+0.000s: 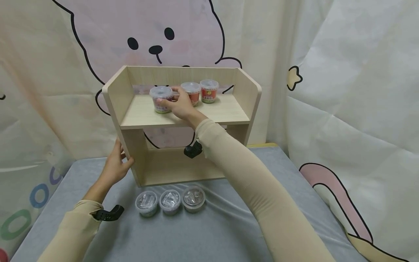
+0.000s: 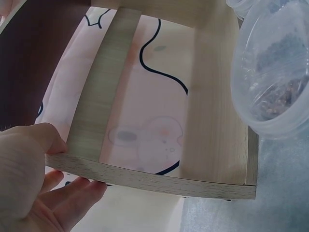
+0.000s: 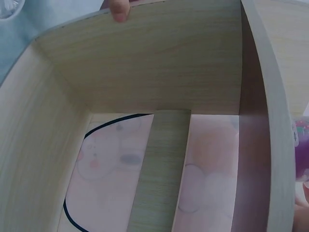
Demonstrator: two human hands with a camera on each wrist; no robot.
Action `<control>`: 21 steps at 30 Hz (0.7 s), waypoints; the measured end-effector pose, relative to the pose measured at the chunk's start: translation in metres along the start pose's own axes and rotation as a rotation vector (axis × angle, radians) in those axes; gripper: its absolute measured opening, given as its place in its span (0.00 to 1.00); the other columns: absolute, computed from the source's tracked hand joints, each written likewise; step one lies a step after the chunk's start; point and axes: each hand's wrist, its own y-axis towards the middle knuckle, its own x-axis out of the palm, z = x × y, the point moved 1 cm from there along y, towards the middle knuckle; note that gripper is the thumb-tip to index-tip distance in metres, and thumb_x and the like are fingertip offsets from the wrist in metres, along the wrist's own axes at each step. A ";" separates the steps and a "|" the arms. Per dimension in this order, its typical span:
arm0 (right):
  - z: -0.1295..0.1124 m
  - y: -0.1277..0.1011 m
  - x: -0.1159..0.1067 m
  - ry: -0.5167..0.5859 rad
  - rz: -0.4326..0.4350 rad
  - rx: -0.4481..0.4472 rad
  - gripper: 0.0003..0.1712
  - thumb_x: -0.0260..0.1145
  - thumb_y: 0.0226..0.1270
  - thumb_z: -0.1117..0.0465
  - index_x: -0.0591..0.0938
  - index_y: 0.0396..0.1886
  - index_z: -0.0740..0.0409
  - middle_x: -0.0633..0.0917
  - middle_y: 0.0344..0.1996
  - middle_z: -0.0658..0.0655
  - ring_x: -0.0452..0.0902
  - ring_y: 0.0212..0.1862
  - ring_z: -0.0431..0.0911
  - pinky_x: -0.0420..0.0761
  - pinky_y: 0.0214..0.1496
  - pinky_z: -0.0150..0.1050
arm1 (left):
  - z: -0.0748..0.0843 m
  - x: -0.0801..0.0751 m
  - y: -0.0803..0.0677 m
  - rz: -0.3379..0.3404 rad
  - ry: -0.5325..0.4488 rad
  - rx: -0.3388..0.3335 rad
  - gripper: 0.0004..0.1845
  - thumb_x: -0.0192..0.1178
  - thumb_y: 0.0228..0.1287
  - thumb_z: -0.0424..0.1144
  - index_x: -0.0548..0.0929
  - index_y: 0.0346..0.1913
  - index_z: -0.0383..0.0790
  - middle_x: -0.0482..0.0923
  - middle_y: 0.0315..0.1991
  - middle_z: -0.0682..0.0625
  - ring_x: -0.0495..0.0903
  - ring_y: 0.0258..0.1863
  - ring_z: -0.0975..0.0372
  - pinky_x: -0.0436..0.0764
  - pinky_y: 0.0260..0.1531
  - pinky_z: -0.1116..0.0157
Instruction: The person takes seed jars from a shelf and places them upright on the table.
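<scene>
Grey table [image 1: 212,233], bunny curtain behind. Right hand [image 1: 178,103], arm stretched out, wraps the leftmost cup [image 1: 161,99] at the shelf's [image 1: 229,109] top-board back edge; left hand [image 1: 114,165] clasps its left side panel.

The shelf [image 1: 183,112] is pale, smooth wood. The cups [image 1: 170,201] are clear, shiny plastic. The grey table cover [image 1: 209,233] is soft cloth.

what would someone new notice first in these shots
Most striking is the right hand gripping the leftmost cup of three on the top board of a pale wooden shelf. The left hand holds the shelf's left side panel low down. Three clear-lidded tubs line the grey table in front.
</scene>
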 end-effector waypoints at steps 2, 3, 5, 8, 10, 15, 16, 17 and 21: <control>0.001 -0.001 -0.001 0.022 -0.020 -0.008 0.42 0.70 0.68 0.50 0.62 0.77 0.48 0.70 0.74 0.56 0.64 0.77 0.47 0.67 0.79 0.42 | 0.000 0.000 0.000 -0.003 -0.001 0.001 0.53 0.57 0.63 0.23 0.37 0.82 0.52 0.56 0.75 0.24 0.72 0.59 0.22 0.78 0.51 0.30; 0.001 -0.002 -0.002 0.038 -0.030 -0.011 0.42 0.70 0.68 0.51 0.62 0.77 0.49 0.70 0.74 0.56 0.64 0.77 0.47 0.67 0.79 0.42 | 0.000 0.000 0.000 -0.005 -0.001 0.000 0.54 0.57 0.63 0.23 0.37 0.82 0.53 0.56 0.75 0.24 0.71 0.59 0.23 0.78 0.52 0.30; 0.001 -0.004 -0.003 0.081 -0.046 -0.018 0.41 0.70 0.68 0.52 0.63 0.76 0.49 0.71 0.73 0.56 0.65 0.77 0.48 0.68 0.79 0.43 | 0.000 0.000 0.000 -0.007 -0.005 -0.003 0.54 0.57 0.63 0.23 0.37 0.83 0.54 0.56 0.75 0.24 0.71 0.60 0.23 0.77 0.53 0.30; 0.001 -0.008 -0.007 0.163 -0.057 -0.025 0.39 0.69 0.69 0.55 0.64 0.76 0.51 0.73 0.71 0.58 0.68 0.75 0.48 0.71 0.77 0.43 | -0.001 0.001 0.000 -0.013 -0.014 -0.005 0.54 0.56 0.63 0.24 0.36 0.83 0.54 0.55 0.75 0.24 0.70 0.61 0.23 0.77 0.53 0.31; 0.000 -0.012 -0.009 0.228 -0.069 -0.033 0.39 0.69 0.70 0.58 0.63 0.76 0.53 0.74 0.70 0.60 0.69 0.74 0.50 0.73 0.75 0.43 | -0.001 0.001 -0.001 -0.014 -0.016 -0.006 0.53 0.56 0.64 0.24 0.37 0.82 0.53 0.56 0.75 0.24 0.70 0.61 0.23 0.78 0.53 0.31; -0.004 -0.022 -0.017 0.278 -0.105 -0.040 0.39 0.67 0.71 0.58 0.62 0.77 0.53 0.74 0.70 0.61 0.71 0.72 0.49 0.76 0.73 0.43 | -0.002 0.000 -0.002 -0.002 -0.008 -0.001 0.51 0.57 0.63 0.23 0.41 0.82 0.51 0.57 0.74 0.24 0.71 0.60 0.22 0.78 0.52 0.30; -0.005 -0.024 -0.019 0.268 -0.111 -0.043 0.39 0.67 0.71 0.57 0.61 0.77 0.52 0.74 0.70 0.60 0.71 0.73 0.49 0.75 0.73 0.43 | -0.001 -0.001 -0.002 0.001 -0.007 0.002 0.51 0.57 0.62 0.23 0.41 0.82 0.50 0.56 0.75 0.25 0.70 0.60 0.22 0.78 0.52 0.30; -0.006 -0.027 -0.021 0.251 -0.115 -0.047 0.40 0.67 0.71 0.56 0.61 0.78 0.51 0.74 0.71 0.60 0.70 0.73 0.49 0.75 0.74 0.42 | -0.001 -0.001 -0.002 0.004 -0.004 0.006 0.52 0.57 0.62 0.23 0.41 0.82 0.50 0.57 0.75 0.25 0.70 0.60 0.22 0.78 0.52 0.30; -0.008 -0.038 -0.032 0.215 -0.147 -0.080 0.39 0.65 0.73 0.56 0.60 0.78 0.51 0.72 0.72 0.59 0.69 0.74 0.49 0.73 0.75 0.44 | -0.002 0.001 0.001 0.010 -0.001 0.018 0.53 0.57 0.61 0.22 0.41 0.82 0.50 0.57 0.74 0.25 0.69 0.62 0.22 0.77 0.53 0.30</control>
